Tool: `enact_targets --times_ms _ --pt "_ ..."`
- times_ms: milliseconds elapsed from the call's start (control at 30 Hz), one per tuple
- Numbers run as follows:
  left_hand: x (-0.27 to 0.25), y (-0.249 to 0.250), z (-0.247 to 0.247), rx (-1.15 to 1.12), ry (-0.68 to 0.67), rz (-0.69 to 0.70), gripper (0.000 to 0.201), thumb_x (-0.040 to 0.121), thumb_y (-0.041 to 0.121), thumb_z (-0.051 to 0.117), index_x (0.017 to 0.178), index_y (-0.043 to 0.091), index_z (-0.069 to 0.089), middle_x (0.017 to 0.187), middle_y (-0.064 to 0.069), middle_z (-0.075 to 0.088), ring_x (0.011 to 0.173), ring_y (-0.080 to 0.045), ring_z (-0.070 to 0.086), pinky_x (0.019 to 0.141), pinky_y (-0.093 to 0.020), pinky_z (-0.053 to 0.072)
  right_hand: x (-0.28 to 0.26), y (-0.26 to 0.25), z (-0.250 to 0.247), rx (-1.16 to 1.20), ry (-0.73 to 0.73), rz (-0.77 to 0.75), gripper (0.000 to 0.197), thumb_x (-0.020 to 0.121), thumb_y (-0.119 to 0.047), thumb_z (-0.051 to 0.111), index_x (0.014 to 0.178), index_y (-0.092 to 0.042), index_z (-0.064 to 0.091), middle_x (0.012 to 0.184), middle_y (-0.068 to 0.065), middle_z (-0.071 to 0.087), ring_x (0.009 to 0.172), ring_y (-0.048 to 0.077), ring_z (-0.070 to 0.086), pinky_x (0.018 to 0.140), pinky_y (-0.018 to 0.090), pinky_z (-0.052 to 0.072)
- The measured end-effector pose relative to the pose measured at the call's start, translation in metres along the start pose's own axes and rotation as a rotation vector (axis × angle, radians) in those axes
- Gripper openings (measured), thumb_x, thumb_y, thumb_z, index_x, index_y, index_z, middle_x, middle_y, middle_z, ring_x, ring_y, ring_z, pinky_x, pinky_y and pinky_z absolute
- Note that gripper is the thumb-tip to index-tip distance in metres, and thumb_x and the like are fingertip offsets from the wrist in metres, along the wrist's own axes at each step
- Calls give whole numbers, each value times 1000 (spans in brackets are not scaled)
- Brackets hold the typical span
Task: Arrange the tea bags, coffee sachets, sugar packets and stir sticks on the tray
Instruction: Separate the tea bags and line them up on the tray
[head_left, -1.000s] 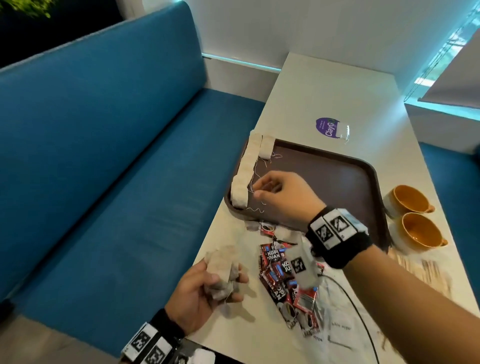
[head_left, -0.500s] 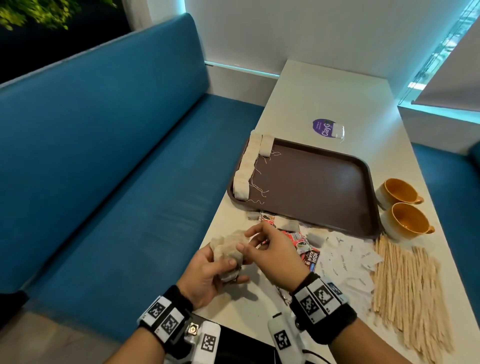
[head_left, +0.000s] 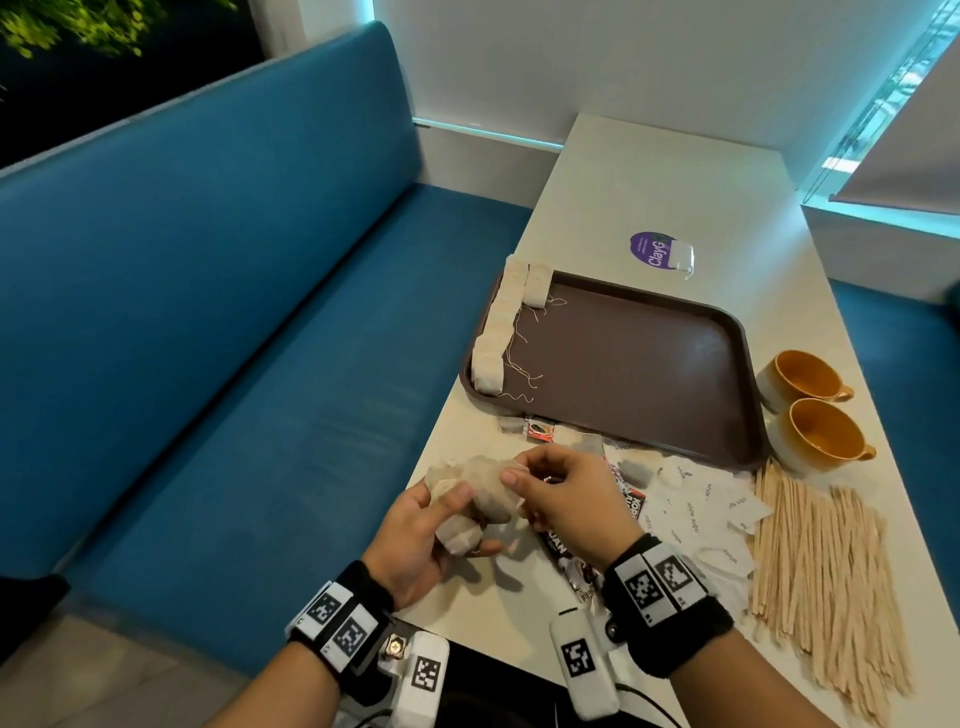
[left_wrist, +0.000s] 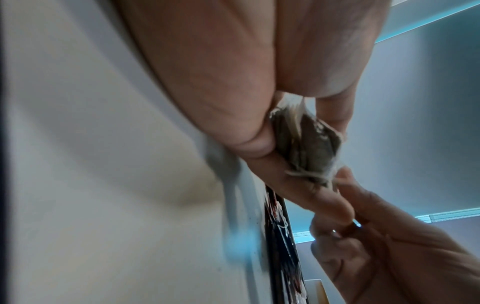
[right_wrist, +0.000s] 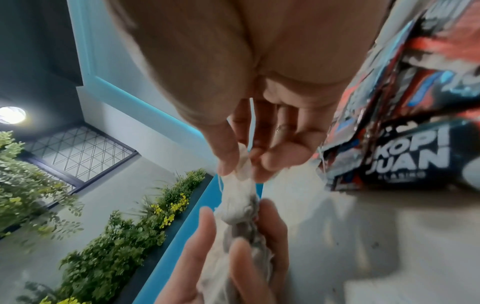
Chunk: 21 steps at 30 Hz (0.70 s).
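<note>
One kind only, tea bags (head_left: 500, 326), is lined along the tray's (head_left: 644, 364) left rim, while a bunch (head_left: 478, 499) gripped by the left hand (head_left: 421, 540) is pinched by the right hand (head_left: 566, 499); sachets (head_left: 561, 545), sugar packets (head_left: 696, 514) and stir sticks (head_left: 826, 571) lie on the bench before the tray.

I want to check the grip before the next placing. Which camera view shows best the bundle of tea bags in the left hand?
The head view: it shows the whole bundle of tea bags in the left hand, with the right hand pinching its top. The left wrist view shows only the bundle's lower end between the fingers. The right wrist view is close but blurred.
</note>
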<state>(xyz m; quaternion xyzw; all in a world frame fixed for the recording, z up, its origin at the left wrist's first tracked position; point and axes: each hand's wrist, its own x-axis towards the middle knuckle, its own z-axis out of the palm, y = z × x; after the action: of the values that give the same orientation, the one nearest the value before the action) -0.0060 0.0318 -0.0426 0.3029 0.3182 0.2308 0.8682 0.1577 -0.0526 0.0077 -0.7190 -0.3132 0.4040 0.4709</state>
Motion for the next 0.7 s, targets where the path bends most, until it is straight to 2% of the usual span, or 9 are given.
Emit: enact_targets --times_ms 100,267,333,433,533,600,700 --pt "1 0 0 12 -9 14 47 84 16 69 125 -3 56 106 -26 67 93 -35 71 63 -42 61 3 -5 -9 122 7 41 15 91 -10 75 98 1 69 63 9 66 46 15 58 46 25 48" --pt "2 -2 -1 -8 -30 20 44 83 13 68 120 -7 54 99 -24 67 92 -36 72 61 -39 62 11 -19 -21 195 17 21 16 91 1 69 104 9 68 79 27 68 60 21 67 60 26 61" --pt "3 -3 -2 -2 -29 28 44 85 12 67 122 -8 54 102 -21 68 94 -37 72 59 -38 62 18 -27 -29 134 31 -15 13 92 -3 70 103 3 72 87 22 75 69 23 72 67 25 62" --pt "5 -4 -3 43 -17 34 39 84 12 68 116 -8 57 100 -19 69 90 -33 72 56 -35 59 43 -41 -45 109 74 -52 9 93 -8 70 99 -4 75 89 13 78 78 23 75 74 28 63" --pt "6 -4 -4 69 0 27 32 83 13 70 108 -4 61 97 -21 66 82 -29 69 53 -33 56 88 -54 -66 118 153 -100 4 93 -5 71 92 -7 74 83 12 76 74 21 74 75 32 64" --pt "6 -5 -5 77 -5 21 32 83 13 70 108 -5 60 96 -21 65 81 -28 67 53 -33 55 126 -58 -81 72 209 -131 6 93 -3 70 90 -8 72 84 13 74 69 20 72 72 32 64" --pt "8 -4 -6 87 -17 6 39 83 13 71 113 -8 56 94 -22 64 82 -29 67 53 -34 55 177 -61 -98 -17 295 -83 7 95 -4 68 88 -7 69 88 21 70 63 18 68 66 30 64"
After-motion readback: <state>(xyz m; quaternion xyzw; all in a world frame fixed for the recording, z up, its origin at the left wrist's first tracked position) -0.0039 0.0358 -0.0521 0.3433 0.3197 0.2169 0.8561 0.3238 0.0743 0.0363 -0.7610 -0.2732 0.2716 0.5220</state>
